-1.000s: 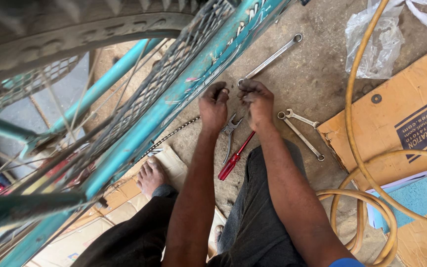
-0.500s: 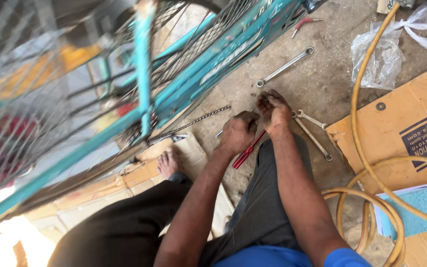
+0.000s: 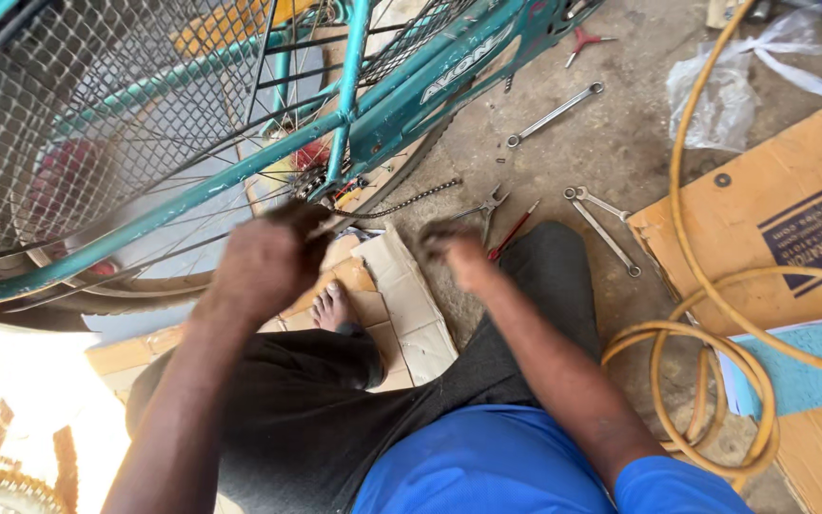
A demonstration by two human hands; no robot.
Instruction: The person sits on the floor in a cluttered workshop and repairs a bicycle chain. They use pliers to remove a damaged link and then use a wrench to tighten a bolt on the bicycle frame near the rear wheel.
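Concrete floor holds scattered steel spanners and pliers. Teal bicycle frame looks mid-repair, its loose chain hanging unfitted. Blurred left hand curls near the hub; right hand hovers, grips unclear.

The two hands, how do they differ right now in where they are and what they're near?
The left hand is raised to the teal bicycle frame, by the chain; the right hand sits lower, over the right knee, near the pliers and red-handled tool on the floor. The left hand looks larger, being closer to the camera. Both are blurred, so whether either grips anything cannot be told.
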